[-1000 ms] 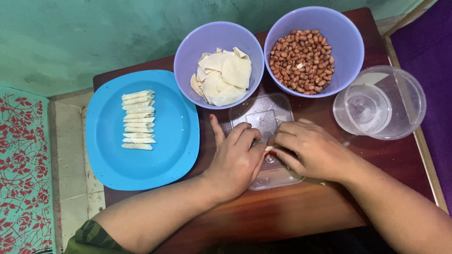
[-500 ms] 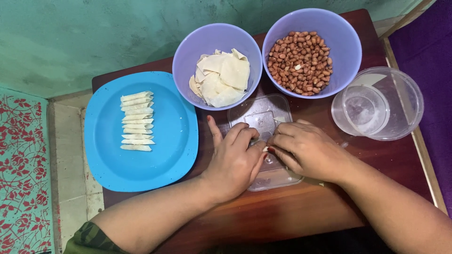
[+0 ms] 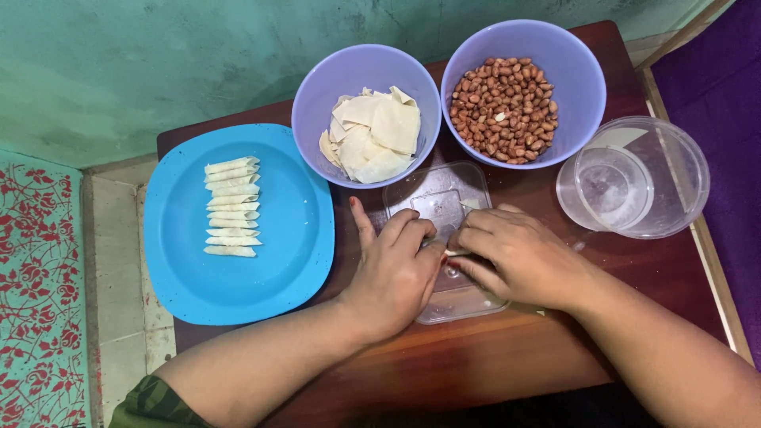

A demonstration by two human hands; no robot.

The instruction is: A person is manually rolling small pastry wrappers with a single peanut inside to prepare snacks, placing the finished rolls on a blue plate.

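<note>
on a dark wooden table (image 3: 507, 357), the left hand (image 3: 392, 273) and right hand (image 3: 515, 257) pinch a small wrapper (image 3: 453, 252) over a clear lid (image 3: 444, 198); rolling tightly and evenly seems best.

A home food-preparation corner is showing here — someone is working at a small dark wooden table (image 3: 507, 357) that is standing against a worn, green-painted wall (image 3: 158, 63). Plastic household ware is crowding the tabletop: a blue plate (image 3: 285, 261) carrying a row of rolled pastry pieces (image 3: 231, 206), one lilac bowl (image 3: 317, 95) holding dough wrappers, another lilac bowl (image 3: 575, 71) holding peanuts, and a clear round container (image 3: 682, 174). A red-patterned floor mat (image 3: 36, 293) is lying beside pale tiles — domestic, not commercial.
</note>
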